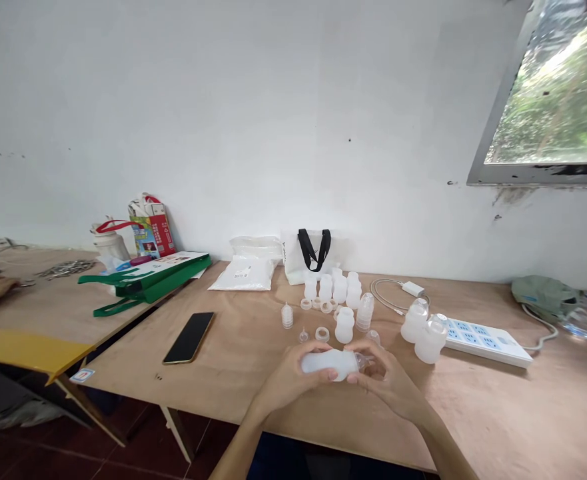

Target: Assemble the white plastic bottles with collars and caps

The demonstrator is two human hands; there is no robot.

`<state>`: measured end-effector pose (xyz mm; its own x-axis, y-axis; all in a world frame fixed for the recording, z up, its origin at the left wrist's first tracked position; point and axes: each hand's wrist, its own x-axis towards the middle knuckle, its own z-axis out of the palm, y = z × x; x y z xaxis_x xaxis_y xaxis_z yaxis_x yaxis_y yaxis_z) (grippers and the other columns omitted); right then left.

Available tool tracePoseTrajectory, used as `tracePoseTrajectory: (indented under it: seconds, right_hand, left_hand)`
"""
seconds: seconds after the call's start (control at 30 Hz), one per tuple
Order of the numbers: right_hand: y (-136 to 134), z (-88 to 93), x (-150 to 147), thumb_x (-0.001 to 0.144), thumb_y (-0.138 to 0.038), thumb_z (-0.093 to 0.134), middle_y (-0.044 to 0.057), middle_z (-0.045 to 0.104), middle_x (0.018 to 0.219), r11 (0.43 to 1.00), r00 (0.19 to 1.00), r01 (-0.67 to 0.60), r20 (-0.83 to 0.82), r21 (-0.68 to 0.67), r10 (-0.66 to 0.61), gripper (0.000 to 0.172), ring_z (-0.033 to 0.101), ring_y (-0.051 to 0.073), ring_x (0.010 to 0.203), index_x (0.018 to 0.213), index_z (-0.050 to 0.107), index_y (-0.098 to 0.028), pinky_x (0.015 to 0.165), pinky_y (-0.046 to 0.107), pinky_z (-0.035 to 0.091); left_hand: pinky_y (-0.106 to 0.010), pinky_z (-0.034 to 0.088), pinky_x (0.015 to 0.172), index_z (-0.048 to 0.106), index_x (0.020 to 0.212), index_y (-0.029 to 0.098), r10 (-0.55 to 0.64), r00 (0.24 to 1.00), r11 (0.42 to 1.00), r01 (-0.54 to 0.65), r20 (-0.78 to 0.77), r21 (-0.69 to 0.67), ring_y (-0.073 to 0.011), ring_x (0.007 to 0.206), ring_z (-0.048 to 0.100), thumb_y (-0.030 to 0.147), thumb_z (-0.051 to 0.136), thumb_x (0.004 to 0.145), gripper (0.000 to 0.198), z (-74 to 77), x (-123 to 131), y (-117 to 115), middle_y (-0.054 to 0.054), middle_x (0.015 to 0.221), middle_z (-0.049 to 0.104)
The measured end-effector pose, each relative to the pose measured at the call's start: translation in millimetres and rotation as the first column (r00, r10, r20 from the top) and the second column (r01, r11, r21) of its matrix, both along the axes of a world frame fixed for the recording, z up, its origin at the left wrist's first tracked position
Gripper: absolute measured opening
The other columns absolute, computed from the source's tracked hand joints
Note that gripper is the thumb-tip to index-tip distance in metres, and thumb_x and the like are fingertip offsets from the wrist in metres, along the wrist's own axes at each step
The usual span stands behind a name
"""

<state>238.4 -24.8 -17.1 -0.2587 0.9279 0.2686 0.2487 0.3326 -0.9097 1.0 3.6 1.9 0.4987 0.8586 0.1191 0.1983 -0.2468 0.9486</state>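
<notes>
The left hand [290, 377] and right hand [386, 381] are both closed around a white plastic bottle [328, 365] just over the near part of the counter [223, 373], long axis running left-right. Its clear neck end [364, 362] points right, so the right hand's nearest that end.

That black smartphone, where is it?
In the head view, the smartphone lies toward the left end of the wooden table, left of the person's left hand.

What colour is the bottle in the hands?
Milky white: the bottle is cloudy plastic, and it shows best in the head view.
</notes>
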Motion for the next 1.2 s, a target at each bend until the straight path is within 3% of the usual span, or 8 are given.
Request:
tracePoseTrajectory:
  seconds: [0.17,0.33,0.4,0.5,0.67,0.87,1.1,1.2]
  right_hand:
    - [-0.4,2.9,1.3,0.086,-0.043,0.077,0.005,0.069,0.114,0.982,0.998,-0.057,0.031,0.18,0.052,0.021,0.064,0.023,0.107,0.101,0.074,-0.028,0.092,0.035,0.054]
    - [1.6,6.0,-4.8,0.078,-0.052,0.081,0.003,0.075,0.089,0.998,0.998,0.044,-0.037,-0.05,-0.046,0.039,0.07,0.02,0.078,0.103,0.072,-0.024,0.067,0.029,0.058]
    - [3.1,4.2,-8.1,0.081,-0.061,0.074,0.0,0.068,0.065,0.983,0.995,0.053,-0.075,-0.176,-0.068,0.044,0.061,0.015,0.049,0.097,0.07,-0.02,0.045,0.024,0.05]
    - [5.9,0.2,-10.6,0.084,-0.073,0.062,-0.003,0.059,0.05,0.953,0.991,0.052,-0.1,-0.298,-0.085,0.054,0.049,0.011,0.032,0.083,0.065,-0.019,0.031,0.022,0.038]
    - [3.4,4.6,-3.1,0.087,-0.061,0.067,0.0,0.068,0.073,0.984,0.988,0.011,-0.147,-0.179,-0.038,0.044,0.065,0.016,0.059,0.106,0.066,-0.022,0.046,0.024,0.053]
    - [-5.8,15.1,-0.3,0.081,-0.047,0.08,0.005,0.068,0.118,0.989,0.998,-0.034,-0.065,-0.147,0.025,0.047,0.068,0.018,0.082,0.123,0.067,-0.029,0.065,0.031,0.061]
    - [-2.1,6.9,-12.1,0.081,-0.059,0.075,-0.001,0.064,0.066,0.974,0.983,-0.015,-0.181,-0.226,-0.027,0.058,0.061,0.015,0.054,0.122,0.067,-0.019,0.051,0.03,0.057]
    - [-3.3,7.0,-12.2,0.084,-0.057,0.073,0.002,0.069,0.079,0.977,0.984,-0.039,-0.181,-0.21,0.0,0.053,0.065,0.017,0.062,0.124,0.066,-0.022,0.051,0.028,0.056]
  left_hand:
    - [-0.018,0.033,0.038,0.063,0.12,0.02,-0.149,0.985,0.88,0.17,0.083,-0.443,-0.0078,0.042,0.048,0.065,0.061,0.088,0.055,4.2,-5.7,2.8,-0.002,0.076,0.069]
    - [-0.027,0.053,0.074,0.071,0.114,0.023,-0.022,0.999,1.0,0.022,0.032,0.002,-0.0198,0.087,0.068,0.051,0.079,0.079,0.045,4.2,-0.4,-1.7,-0.005,0.109,0.073]
    - [-0.033,0.049,0.093,0.075,0.112,0.025,0.035,0.999,0.978,-0.033,-0.008,0.208,-0.0244,0.104,0.066,0.047,0.08,0.08,0.039,3.7,3.9,-5.7,-0.004,0.113,0.073]
    - [-0.033,0.05,0.09,0.077,0.111,0.028,0.018,0.993,0.942,0.022,-0.115,0.335,-0.0228,0.095,0.067,0.045,0.08,0.081,0.034,3.4,8.2,-10.0,-0.003,0.105,0.073]
    - [-0.035,0.052,0.089,0.073,0.112,0.024,0.144,0.989,0.956,-0.129,-0.037,0.262,-0.0257,0.102,0.066,0.041,0.081,0.08,0.037,6.4,5.2,-9.2,-0.005,0.112,0.073]
    - [-0.023,0.049,0.047,0.068,0.116,0.022,0.085,0.996,0.996,-0.085,0.014,-0.033,-0.0251,0.09,0.066,0.05,0.077,0.079,0.047,8.2,-1.6,-5.5,-0.008,0.119,0.067]
    - [-0.04,0.052,0.095,0.073,0.107,0.025,0.135,0.991,0.958,-0.13,-0.003,0.257,-0.0304,0.107,0.067,0.045,0.085,0.074,0.04,6.6,-2.8,-2.4,-0.005,0.114,0.075]
    - [-0.04,0.051,0.097,0.073,0.108,0.026,0.141,0.99,0.95,-0.13,-0.016,0.282,-0.0298,0.107,0.067,0.044,0.084,0.076,0.039,8.6,-4.1,-3.8,-0.004,0.113,0.075]
